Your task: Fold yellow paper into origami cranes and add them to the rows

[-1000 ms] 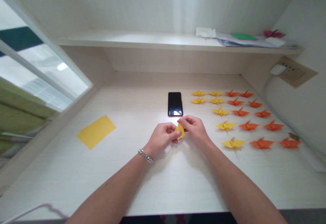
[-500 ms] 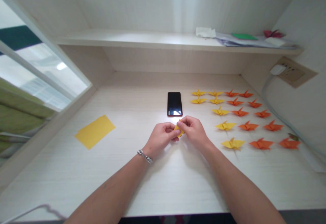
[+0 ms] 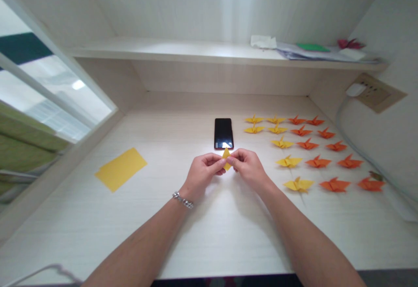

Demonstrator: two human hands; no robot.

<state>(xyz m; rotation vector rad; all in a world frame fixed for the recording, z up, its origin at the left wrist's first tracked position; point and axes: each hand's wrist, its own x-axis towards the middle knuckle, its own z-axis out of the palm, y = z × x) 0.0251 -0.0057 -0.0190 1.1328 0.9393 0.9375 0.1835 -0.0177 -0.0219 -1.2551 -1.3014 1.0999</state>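
Note:
Between both hands is a small folded piece of yellow paper (image 3: 226, 153), held upright with a pointed tip at the top. My left hand (image 3: 206, 168), with a silver chain bracelet at the wrist, pinches its left side between thumb and fingers. On the other side, my right hand (image 3: 245, 165) pinches the right edge, and the two thumbs nearly meet on the paper's front. Just beyond the hands lies a black phone (image 3: 224, 133). To the right stand rows of folded paper cranes, yellow ones (image 3: 289, 161) on the left and orange ones (image 3: 318, 162) on the right.
Flat yellow sheets (image 3: 121, 169) lie on the desk at the left. A shelf (image 3: 183, 48) crosses the back, bearing papers (image 3: 329, 53) and a crumpled tissue (image 3: 263, 42). A cable (image 3: 342, 126) runs from the wall socket (image 3: 379, 95) down the right side.
The folded yellow paper has turned from slanted to upright, its tip now pointing away from me. My left hand has shifted slightly left and its grip on the paper has changed.

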